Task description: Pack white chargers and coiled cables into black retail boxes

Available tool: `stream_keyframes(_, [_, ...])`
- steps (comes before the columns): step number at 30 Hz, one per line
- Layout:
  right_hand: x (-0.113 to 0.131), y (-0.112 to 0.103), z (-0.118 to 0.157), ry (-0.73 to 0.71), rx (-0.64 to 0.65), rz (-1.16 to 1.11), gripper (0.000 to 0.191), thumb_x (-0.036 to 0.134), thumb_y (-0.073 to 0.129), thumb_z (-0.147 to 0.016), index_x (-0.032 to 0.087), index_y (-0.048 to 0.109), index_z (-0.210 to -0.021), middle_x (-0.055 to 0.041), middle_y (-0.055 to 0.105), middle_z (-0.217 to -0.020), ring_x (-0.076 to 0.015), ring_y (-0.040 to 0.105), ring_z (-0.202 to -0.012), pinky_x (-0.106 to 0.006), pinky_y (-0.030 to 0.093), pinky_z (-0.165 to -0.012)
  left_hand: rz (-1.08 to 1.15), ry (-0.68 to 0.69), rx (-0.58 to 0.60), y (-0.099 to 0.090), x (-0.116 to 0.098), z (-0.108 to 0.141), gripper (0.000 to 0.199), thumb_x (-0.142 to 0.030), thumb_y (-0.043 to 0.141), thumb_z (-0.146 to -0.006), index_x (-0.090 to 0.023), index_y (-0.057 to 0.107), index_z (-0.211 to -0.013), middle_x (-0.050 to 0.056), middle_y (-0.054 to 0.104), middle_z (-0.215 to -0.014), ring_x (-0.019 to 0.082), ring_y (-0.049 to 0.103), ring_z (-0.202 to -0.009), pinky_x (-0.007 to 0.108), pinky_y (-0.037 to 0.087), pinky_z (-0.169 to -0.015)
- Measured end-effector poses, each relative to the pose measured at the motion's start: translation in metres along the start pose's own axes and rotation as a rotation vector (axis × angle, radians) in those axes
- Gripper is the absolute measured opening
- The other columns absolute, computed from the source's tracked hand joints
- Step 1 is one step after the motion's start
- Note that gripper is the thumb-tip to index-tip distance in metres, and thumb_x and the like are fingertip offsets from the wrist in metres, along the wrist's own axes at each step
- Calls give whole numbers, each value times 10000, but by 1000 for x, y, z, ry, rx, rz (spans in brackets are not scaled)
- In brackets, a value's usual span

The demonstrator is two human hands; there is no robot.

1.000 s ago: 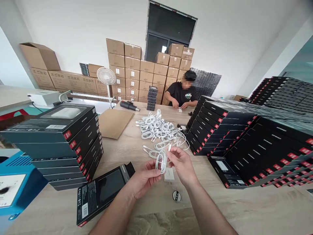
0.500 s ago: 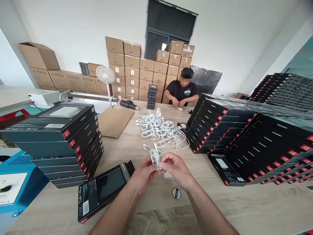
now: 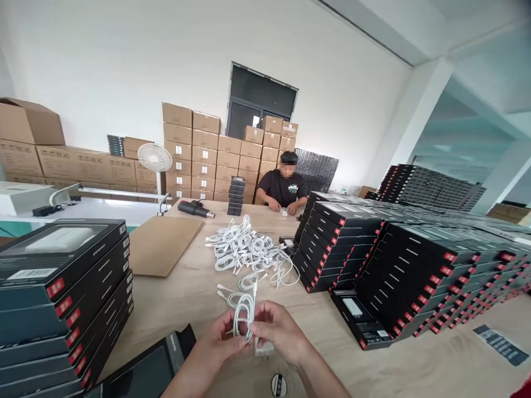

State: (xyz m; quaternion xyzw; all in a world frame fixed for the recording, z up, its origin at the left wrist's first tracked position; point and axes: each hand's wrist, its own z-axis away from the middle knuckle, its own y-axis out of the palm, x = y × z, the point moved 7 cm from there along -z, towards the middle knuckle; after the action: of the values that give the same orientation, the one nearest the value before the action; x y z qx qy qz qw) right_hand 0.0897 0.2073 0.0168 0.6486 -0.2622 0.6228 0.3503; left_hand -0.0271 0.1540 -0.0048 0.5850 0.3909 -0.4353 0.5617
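A coiled white cable point(image 3: 244, 310) is held upright between my two hands over the table. My left hand point(image 3: 222, 338) grips its left side, thumb in front. From the right, my right hand point(image 3: 276, 331) pinches the lower part of the coil with closed fingers. Just below my right hand a white charger plug point(image 3: 264, 348) lies on the table, partly covered. A round black-and-white sticker point(image 3: 279, 385) is nearer to me. Beyond my hands lies a heap of coiled white cables point(image 3: 249, 246). An open black box point(image 3: 143, 365) with a window lies left of my left hand.
Black boxes are stacked at left point(image 3: 91, 276) and in long rows at right point(image 3: 398, 265). An open black box point(image 3: 359, 318) holds a white item. Flat cardboard point(image 3: 164, 246) and a heat gun point(image 3: 196, 208) lie further off. A co-worker point(image 3: 286, 188) sits across the table.
My view has tilted up and turned right, so the scene sits lower and further left. Both hands still hold the coiled cable, whose loops now look more spread and upright.
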Motion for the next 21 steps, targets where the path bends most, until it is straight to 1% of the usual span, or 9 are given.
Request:
stream_keyframes(4, [1, 5, 2, -46, -31, -43, 381, 395, 846, -568, 163, 588, -724, 4, 658, -653, -107, 578, -526, -214, 423, -512, 2, -19, 4, -1, 8, -4, 442, -419, 884, -594, -204, 709, -939, 8, 671, -846, 203, 649, -829, 316, 504, -780])
stream_keyframes(7, [-6, 4, -3, -85, -174, 17, 296, 317, 794, -576, 181, 544, -657, 31, 599, -574, -101, 529, -477, -212, 395, -475, -4, -8, -79, -2, 9, -6, 358, -396, 875, -586, -227, 716, -859, -12, 658, -795, 198, 639, -769, 282, 485, -679])
stream_keyframes(10, [-11, 0, -5, -147, -343, 137, 229, 252, 725, -599, 203, 502, -617, 47, 544, -559, -110, 495, -498, -218, 387, -472, -52, 14, -187, -4, 5, -3, 252, -296, 822, -616, -254, 732, -847, -22, 666, -790, 172, 601, -698, 243, 431, -579])
stream_keyframes(12, [-10, 0, -2, -184, -389, 213, 176, 228, 685, -626, 206, 511, -629, 42, 548, -588, -123, 509, -546, -229, 411, -514, -97, 50, -238, -2, -2, 1, 212, -226, 770, -630, -225, 731, -839, -17, 665, -766, 136, 544, -632, 228, 404, -555])
stream_keyframes(14, [-6, 1, 3, -199, -358, 251, 142, 237, 669, -654, 207, 530, -662, 34, 581, -622, -137, 543, -585, -245, 440, -561, -103, 74, -260, 1, -8, 4, 203, -212, 747, -619, -185, 715, -818, -10, 655, -733, 119, 508, -598, 223, 392, -545])
stream_keyframes(15, [-4, 2, 4, -202, -304, 254, 141, 254, 674, -670, 208, 542, -688, 28, 602, -650, -143, 564, -606, -254, 459, -589, -83, 77, -270, 1, -9, 5, 208, -218, 747, -613, -176, 705, -813, -10, 643, -721, 121, 515, -607, 219, 389, -538])
stream_keyframes(18, [1, 3, 6, -184, -167, 263, 160, 289, 689, -717, 214, 553, -750, 27, 632, -682, -152, 609, -633, -268, 482, -633, -7, 32, -243, 1, -3, 3, 270, -224, 764, -599, -164, 696, -853, 3, 653, -755, 130, 559, -643, 210, 384, -519])
stream_keyframes(20, [2, 2, 6, -173, -128, 275, 150, 286, 681, -735, 216, 551, -763, 28, 633, -675, -156, 625, -624, -268, 479, -620, 31, -5, -232, 1, 4, 3, 295, -217, 772, -596, -163, 693, -875, 11, 666, -788, 134, 591, -666, 201, 370, -504])
stream_keyframes(21, [1, 2, 5, -170, -134, 284, 140, 278, 671, -736, 217, 546, -755, 31, 626, -661, -156, 623, -606, -265, 471, -599, 50, -24, -235, 0, 7, 2, 300, -214, 777, -590, -162, 690, -872, 14, 671, -798, 134, 602, -669, 196, 357, -493])
